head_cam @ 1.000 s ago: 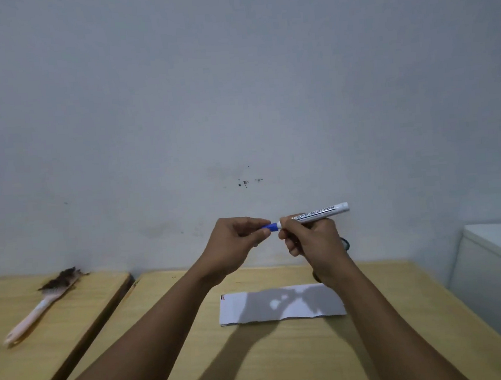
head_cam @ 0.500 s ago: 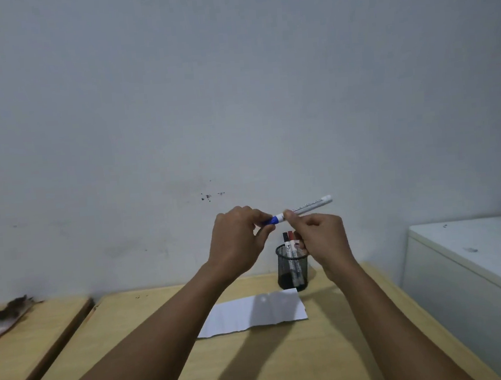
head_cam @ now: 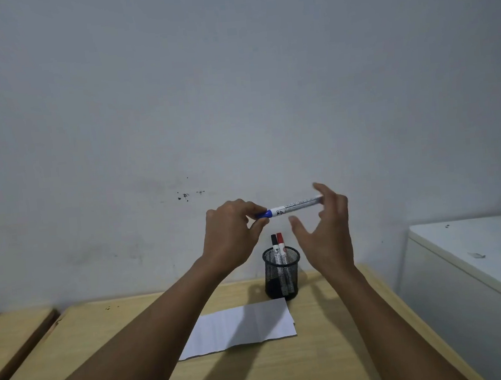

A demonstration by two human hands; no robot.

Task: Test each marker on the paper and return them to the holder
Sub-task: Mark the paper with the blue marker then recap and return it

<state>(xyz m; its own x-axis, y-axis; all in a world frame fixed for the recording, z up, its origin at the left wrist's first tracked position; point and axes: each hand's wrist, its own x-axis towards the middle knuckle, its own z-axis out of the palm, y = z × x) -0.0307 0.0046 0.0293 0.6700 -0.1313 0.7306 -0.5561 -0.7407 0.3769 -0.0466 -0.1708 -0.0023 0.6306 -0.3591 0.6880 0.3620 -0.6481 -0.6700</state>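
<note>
My left hand (head_cam: 232,235) pinches the blue cap end of a white marker (head_cam: 294,206), which lies nearly level in the air above the desk. Just right of it, my right hand (head_cam: 327,231) has its fingers spread around the marker's far end, holding nothing. Below the hands stands a black mesh holder (head_cam: 282,273) with a black-capped marker (head_cam: 275,249) and a red-capped marker (head_cam: 281,247) upright in it. A white sheet of paper (head_cam: 243,327) lies flat on the desk in front of the holder.
The wooden desk (head_cam: 318,359) runs up to a grey wall. A second wooden surface (head_cam: 10,329) sits to the left across a gap. A white cabinet (head_cam: 474,264) stands close on the right.
My right hand has let go of the marker's body and spread its fingers; the left hand still holds the cap end. The view has swung right, bringing the holder into sight.
</note>
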